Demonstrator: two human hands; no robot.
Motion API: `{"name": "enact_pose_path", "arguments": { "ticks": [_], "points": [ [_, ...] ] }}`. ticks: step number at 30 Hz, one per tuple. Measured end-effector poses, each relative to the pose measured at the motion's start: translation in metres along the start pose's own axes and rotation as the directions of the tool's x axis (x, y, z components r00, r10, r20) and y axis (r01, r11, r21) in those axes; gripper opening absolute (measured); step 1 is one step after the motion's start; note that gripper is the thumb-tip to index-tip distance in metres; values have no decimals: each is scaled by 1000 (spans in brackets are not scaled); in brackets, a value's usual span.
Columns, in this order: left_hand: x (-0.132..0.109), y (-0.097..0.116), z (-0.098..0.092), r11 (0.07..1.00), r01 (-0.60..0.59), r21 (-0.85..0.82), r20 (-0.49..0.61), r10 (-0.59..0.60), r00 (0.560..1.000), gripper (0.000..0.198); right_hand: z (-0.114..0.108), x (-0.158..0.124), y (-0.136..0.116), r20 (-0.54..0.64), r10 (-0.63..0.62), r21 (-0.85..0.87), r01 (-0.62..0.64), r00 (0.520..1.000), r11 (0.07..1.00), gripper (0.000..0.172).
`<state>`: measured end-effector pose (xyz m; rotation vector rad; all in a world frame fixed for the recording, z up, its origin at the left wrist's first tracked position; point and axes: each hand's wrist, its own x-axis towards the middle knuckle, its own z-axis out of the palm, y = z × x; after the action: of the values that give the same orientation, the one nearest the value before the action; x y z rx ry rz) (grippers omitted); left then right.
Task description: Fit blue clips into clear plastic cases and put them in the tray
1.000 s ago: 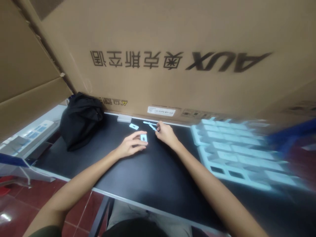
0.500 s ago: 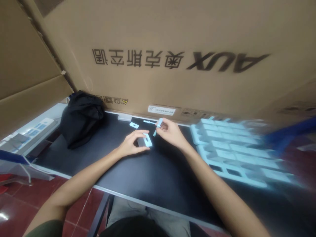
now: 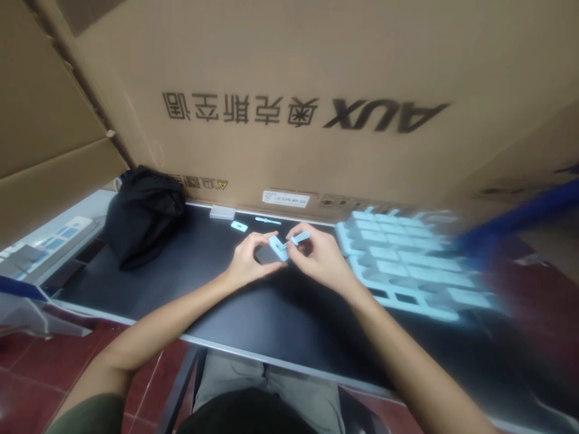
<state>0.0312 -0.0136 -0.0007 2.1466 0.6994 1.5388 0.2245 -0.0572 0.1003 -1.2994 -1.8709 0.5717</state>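
The left hand (image 3: pixel 248 260) pinches the slotted piece (image 3: pixel 281 252); close beside, the right hand (image 3: pixel 320 259) pinches the stick (image 3: pixel 301 238), slanting, from here, down-left toward it.

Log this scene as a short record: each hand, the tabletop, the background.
Left hand: holds pale blue slotted piece
Right hand: pinches pale blue stick
Contact: stick's thin end at the slot; insertion unclear
Tabletop: loose slotted piece, loose stick, white block
Left side: black bag
Right side: blurred pale blue tray
Background: cardboard box, AUX lettering upside down
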Motion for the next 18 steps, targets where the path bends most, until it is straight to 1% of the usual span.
{"name": "enact_pose_path", "arguments": {
  "ticks": [2, 4, 6, 7, 9, 10, 12, 14, 15, 17, 18],
  "points": [
    [4, 6, 7, 1000, -1, 4, -12, 1, 1000, 55, -4, -4, 3, 35, -47, -46, 49, 998, 998, 11],
    [7, 12, 16, 1000, -13, 12, -31, 14, 999, 52, -10, -7, 7, 51, -92, -109, 97, 994, 989, 19],
    [11, 18, 27, 999, -36, 17, -46, 37, 998, 49, -18, -10, 10, 76, -92, -168, 104, 993, 980, 24],
    [13, 22, 33, 999, -50, 16, -48, 51, 998, 48, -23, -12, 12, 94, -75, -193, 92, 993, 977, 24],
    [17, 29, 44, 998, -65, 7, -21, 66, 998, 49, -37, -16, 16, 130, -45, -243, 76, 990, 967, 20],
    [20, 33, 48, 998, -66, 6, 5, 66, 998, 52, -45, -18, 18, 146, -39, -275, 79, 988, 958, 18],
    [27, 36, 50, 998, -63, 27, 76, 61, 995, 61, -66, -25, 23, 170, -43, -349, 101, 984, 932, 20],
    [35, 31, 41, 991, -64, 114, 141, 47, 989, 61, -91, -34, 31, 194, -32, -427, 113, 981, 897, 25],
    [40, 25, 33, 981, -65, 183, 165, 35, 986, 55, -105, -39, 37, 202, -12, -468, 107, 979, 877, 26],
    [47, 3, 10, 935, -32, 353, 184, -35, 982, 42, -133, -52, 48, 215, 56, -557, 75, 975, 827, 27],
    [50, -11, -4, 901, -5, 433, 191, -86, 978, 40, -146, -59, 55, 217, 98, -603, 55, 971, 796, 28]
  ]
}}
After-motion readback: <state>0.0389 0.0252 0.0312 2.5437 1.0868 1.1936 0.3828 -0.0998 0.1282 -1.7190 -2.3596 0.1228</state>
